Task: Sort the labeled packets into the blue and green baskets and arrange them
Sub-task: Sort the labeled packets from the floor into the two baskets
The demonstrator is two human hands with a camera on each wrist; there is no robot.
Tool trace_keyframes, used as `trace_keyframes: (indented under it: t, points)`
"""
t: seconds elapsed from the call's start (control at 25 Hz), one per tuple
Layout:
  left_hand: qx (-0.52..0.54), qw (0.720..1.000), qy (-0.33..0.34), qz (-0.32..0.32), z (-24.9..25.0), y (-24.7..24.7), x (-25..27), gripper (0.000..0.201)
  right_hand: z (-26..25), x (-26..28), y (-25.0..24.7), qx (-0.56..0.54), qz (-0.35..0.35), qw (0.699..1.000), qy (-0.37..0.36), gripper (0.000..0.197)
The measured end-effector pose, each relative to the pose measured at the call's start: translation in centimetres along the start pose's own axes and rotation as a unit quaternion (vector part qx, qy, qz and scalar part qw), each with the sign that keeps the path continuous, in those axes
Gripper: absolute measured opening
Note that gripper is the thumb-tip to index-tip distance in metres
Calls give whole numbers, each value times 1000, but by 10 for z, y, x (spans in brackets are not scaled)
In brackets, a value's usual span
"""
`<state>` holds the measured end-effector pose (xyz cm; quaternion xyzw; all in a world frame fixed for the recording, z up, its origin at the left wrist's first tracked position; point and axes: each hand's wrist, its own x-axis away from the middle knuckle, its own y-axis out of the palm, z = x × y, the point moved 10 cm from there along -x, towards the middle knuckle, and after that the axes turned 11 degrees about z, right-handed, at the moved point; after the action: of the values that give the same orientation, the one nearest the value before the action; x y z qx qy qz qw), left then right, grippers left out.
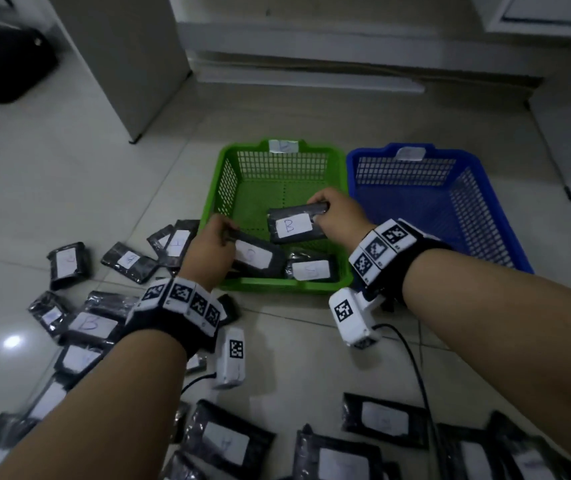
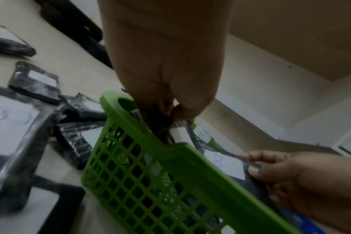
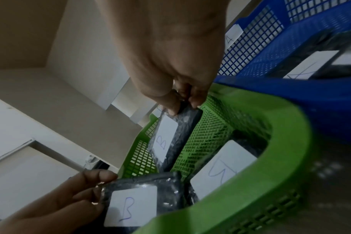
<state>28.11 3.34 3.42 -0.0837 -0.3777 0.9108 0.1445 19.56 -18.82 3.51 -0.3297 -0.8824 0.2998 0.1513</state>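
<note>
The green basket (image 1: 278, 285) sits mid-floor, and the blue basket (image 1: 516, 251) stands against its right side. Over the green basket my right hand (image 1: 323, 210) pinches the top edge of a black packet labeled B (image 1: 290, 226), holding it tilted. My left hand (image 1: 225, 234) grips the left end of a second black packet (image 1: 254, 257) at the basket's near left. In the right wrist view that second packet (image 3: 130, 205) also reads B. A third labeled packet (image 1: 311, 270) lies flat in the basket's near right corner.
Several loose labeled packets (image 1: 69, 263) are scattered on the tiled floor to the left and along the near edge (image 1: 225, 441). White cabinet bases (image 1: 131, 64) stand behind the baskets. A black cable (image 1: 415, 368) trails from the right wrist camera.
</note>
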Motion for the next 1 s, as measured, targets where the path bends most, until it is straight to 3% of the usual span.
trace_keyframes:
  t: [0.12,0.4,0.56,0.68,0.8,0.88,1.0]
  points:
    - [-52,990,74,-107,2,23,-9,28,7,-9,25,50,-24,998,15,25]
    - [-212,925,217,-229,22,48,-1,47,19,30,12,72,1,996,59,43]
    - [-111,914,349,-177,89,45,23,33,14,98,-50,-43,137,988,61,29]
    - [27,890,399,-219,152,62,79,21,21,157,-109,-8,204,978,34,25]
    - [97,869,408,-261,192,81,135,17,53,206,-144,112,148,980,67,24]
    - [108,870,396,-272,196,96,157,15,84,231,-159,170,99,977,84,24]
    - [49,862,367,-345,185,138,192,16,135,266,-171,205,38,971,114,24]
